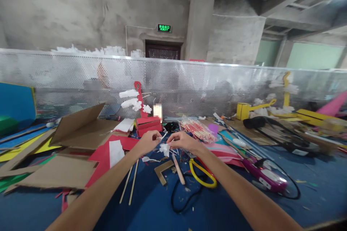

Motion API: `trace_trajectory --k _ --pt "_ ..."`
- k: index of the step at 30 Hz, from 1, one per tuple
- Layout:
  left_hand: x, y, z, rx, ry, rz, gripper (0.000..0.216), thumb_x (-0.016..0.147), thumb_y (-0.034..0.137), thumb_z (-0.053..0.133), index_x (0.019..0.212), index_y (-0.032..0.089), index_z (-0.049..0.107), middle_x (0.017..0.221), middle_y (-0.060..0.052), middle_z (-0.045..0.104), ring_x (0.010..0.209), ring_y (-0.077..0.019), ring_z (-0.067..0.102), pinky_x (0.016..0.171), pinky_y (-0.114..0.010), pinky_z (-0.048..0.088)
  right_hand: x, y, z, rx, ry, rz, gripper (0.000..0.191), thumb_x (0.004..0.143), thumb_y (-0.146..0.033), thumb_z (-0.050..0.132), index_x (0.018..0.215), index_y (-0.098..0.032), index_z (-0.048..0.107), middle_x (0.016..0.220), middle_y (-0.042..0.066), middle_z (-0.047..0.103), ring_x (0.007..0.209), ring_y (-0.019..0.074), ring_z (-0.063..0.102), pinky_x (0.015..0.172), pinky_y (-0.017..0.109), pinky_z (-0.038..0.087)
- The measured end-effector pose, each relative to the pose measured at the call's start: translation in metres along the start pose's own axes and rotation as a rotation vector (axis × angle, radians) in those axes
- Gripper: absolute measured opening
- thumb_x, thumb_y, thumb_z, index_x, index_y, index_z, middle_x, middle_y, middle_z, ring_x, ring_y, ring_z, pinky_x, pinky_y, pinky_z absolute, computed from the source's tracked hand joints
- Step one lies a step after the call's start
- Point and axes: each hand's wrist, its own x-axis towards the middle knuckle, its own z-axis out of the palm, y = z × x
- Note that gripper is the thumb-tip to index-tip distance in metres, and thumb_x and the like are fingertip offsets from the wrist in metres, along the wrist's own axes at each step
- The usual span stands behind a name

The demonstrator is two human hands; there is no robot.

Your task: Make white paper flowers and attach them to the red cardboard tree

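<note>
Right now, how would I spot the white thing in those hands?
Start at the blue table, where two bare arms meet. Between the left hand and right hand is a crumpled white paper tuft, the only white scrap held up, near yellow-handled scissors.

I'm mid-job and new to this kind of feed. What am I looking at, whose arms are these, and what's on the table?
There is no machine here. This single picture comes from a camera worn on a person's head, looking forward and down. The two bare arms are that person's own. The left hand and right hand pinch a small white paper tuft between them. Below is a blue table with cardboard sheets, red paper, yellow-handled scissors, a purple corded tool and thin wooden sticks. Behind it all stands a perforated metal screen.
</note>
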Motion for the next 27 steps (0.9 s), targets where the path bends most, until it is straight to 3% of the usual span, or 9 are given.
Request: trace_trajectory --k 7,14,27 --pt "-0.006 0.013 0.008 0.089 0.046 0.073 0.014 0.078 0.019 0.052 0.088 0.018 0.061 0.082 -0.003 0.063 0.074 -0.0166 0.056 0.066 -0.025 0.039 0.004 0.001 0.008 0.153 0.051 0.028 0.036 0.061 -0.023 0.075 0.094 -0.016 0.06 0.074 0.0 0.065 0.066 0.0151 0.065 0.072 0.033 0.055" --pt "-0.008 0.014 0.012 0.258 0.053 0.142 0.007 0.08 0.017 0.053 0.084 0.019 0.058 0.084 -0.004 0.061 0.079 -0.0184 0.057 0.069 -0.026 0.04 0.002 -0.005 0.012 0.087 0.069 -0.006 0.028 0.063 -0.026 0.074 0.086 -0.015 0.061 0.073 0.0 0.064 0.065 0.0149 0.065 0.069 0.03 0.054" --pt "-0.01 0.018 0.007 0.116 0.044 0.198 0.014 0.083 0.02 0.049 0.085 0.019 0.062 0.085 -0.004 0.06 0.079 -0.017 0.058 0.071 -0.025 0.043 0.0 -0.006 0.009 0.018 0.116 -0.009 0.021 0.066 -0.025 0.068 0.083 -0.012 0.066 0.069 0.004 0.067 0.068 0.0164 0.065 0.066 0.026 0.051"
